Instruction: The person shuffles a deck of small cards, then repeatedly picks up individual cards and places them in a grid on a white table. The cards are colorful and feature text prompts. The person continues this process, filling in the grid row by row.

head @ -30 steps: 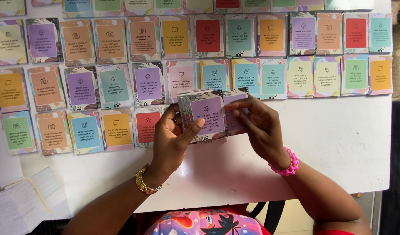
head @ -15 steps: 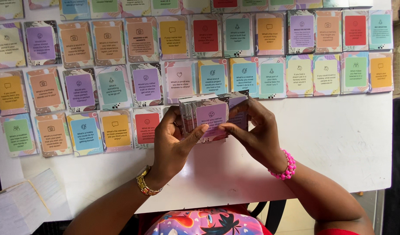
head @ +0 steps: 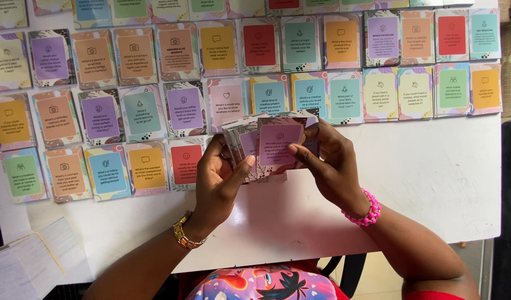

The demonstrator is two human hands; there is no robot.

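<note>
Deck of cards (head: 269, 147) clasped between left hand (head: 219, 180) and right hand (head: 333, 164).

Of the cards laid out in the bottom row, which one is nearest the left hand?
The red-centred card, last at the right end of the bottom row. It lies right beside the left hand; the yellow, blue, orange and green ones lie farther left.

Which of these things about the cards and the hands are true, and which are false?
1. Both hands hold a stack of cards. True.
2. The top card of the stack has a green panel. False: it is purple.
3. The left hand wears a gold bracelet at the wrist. True.
4. The right hand wears a blue watch. False: it wears a pink beaded bracelet.
5. Cards lie in rows on the white table. True.
</note>
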